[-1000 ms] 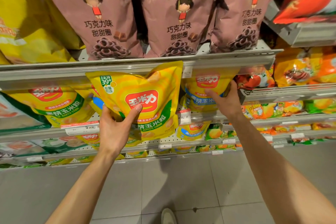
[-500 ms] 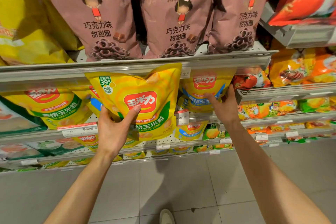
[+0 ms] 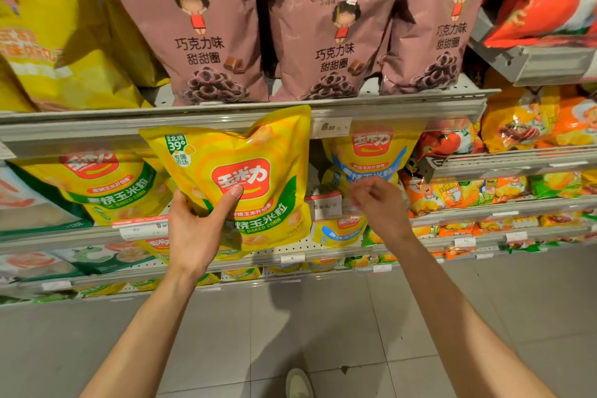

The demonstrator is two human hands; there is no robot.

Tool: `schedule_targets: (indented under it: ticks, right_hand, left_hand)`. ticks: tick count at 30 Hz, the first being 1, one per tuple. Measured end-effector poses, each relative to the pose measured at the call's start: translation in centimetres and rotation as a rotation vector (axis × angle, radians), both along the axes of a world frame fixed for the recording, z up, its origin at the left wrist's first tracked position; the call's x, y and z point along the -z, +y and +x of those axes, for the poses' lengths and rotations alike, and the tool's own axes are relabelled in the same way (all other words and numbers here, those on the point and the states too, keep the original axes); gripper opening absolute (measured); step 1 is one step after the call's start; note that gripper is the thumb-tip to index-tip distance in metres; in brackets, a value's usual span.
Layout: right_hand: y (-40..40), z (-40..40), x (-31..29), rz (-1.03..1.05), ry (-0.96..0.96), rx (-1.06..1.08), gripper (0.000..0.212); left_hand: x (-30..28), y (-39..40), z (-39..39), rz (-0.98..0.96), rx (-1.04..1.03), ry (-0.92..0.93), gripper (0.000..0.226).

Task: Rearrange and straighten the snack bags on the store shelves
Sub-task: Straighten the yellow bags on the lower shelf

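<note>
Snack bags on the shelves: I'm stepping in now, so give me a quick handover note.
Left hand grips a yellow corn bag with green trim, tilted, held out in front of the middle shelf.
Right hand holds nothing, loosely curled just in front of the blue-trim corn bag.
Done: three brown bags stand upright above.
Left: shelve the held bag upright, probably beside the matching bag, then straighten the rest.

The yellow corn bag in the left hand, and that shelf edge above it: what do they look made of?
The yellow corn bag looks like thin glossy plastic film: it shows soft creases and bright highlights, and dents under the left hand's grip. The shelf edge seems painted metal or hard plastic, pale grey, straight and matte; the picture cannot settle which.
</note>
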State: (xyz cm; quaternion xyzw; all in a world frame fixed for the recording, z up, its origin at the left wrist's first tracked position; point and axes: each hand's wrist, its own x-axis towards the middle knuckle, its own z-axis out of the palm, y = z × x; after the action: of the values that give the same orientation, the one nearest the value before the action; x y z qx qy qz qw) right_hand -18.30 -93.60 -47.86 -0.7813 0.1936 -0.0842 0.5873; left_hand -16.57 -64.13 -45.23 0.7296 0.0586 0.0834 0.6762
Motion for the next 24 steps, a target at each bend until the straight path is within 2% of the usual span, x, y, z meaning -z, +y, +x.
schedule_targets:
  ticks: [4,9,12,17,20,22,24]
  right_hand:
    - [4.6,0.6,-0.7,0.055,0.02,-0.18,0.014]
    - [9.6,2.7,-0.4,0.056,0.046,-0.246,0.022]
    - [12.0,4.7,0.3,0.039,0.036,-0.231,0.006]
    - [15.4,8.3,2.1,-0.145,0.065,-0.263,0.071]
    - [16.4,10.3,2.8,-0.106,0.077,-0.278,0.098]
    - [16.9,11.2,2.6,0.013,0.104,-0.263,0.099]
    - [17.2,12.0,2.9,0.092,0.089,-0.244,0.074]
  left_hand:
    - [-0.1,3.0,-0.5,-0.014,-0.056,-0.006,0.065]
    - [-0.4,7.6,-1.2,-0.001,-0.124,-0.003,0.046]
    - [-0.4,10.1,-1.4,0.007,-0.178,-0.013,0.049]
    - [-0.4,12.7,-0.9,0.009,-0.241,-0.027,0.067]
    - [-0.7,13.5,-0.5,0.008,-0.246,-0.023,0.07]
    - [-0.9,13.6,-0.2,0.015,-0.242,-0.02,0.069]
    - [-0.9,13.6,-0.1,0.018,-0.237,-0.019,0.067]
